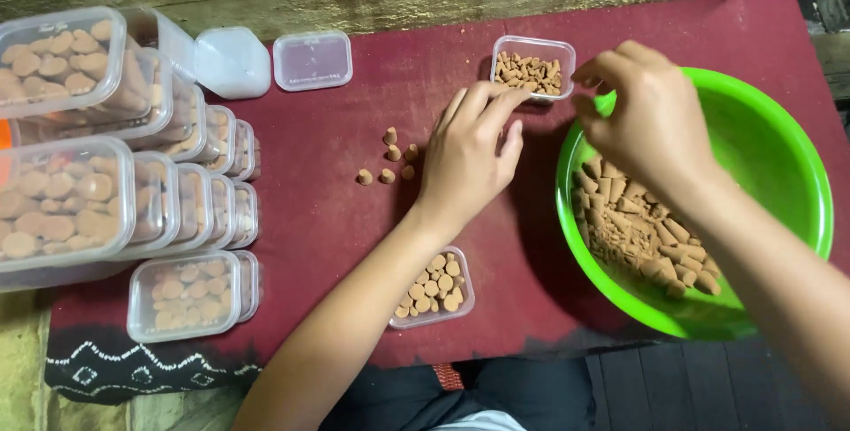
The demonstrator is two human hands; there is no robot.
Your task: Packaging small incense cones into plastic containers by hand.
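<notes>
Nearest, a small box (431,287) of brown cones (431,285): light, crumbly, so pinch their sides gently. Left hand (467,158) rests loosely spread; right hand (645,116) pinches, top right, contents unclear.

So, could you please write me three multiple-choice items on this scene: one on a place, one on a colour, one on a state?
1. Where do the loose cones lie?
A. on the red cloth, left of the left hand
B. inside the bowl
C. on the stacked boxes

2. What colour is the bowl?
A. blue
B. green
C. white

3. In what state is the small box by the left hand?
A. lidded
B. upside down
C. open, cones inside

Answers: 1 A, they sit on the red cloth beside that hand. 2 B, its rim is bright green under the right hand. 3 C, no lid covers its cones.
</notes>
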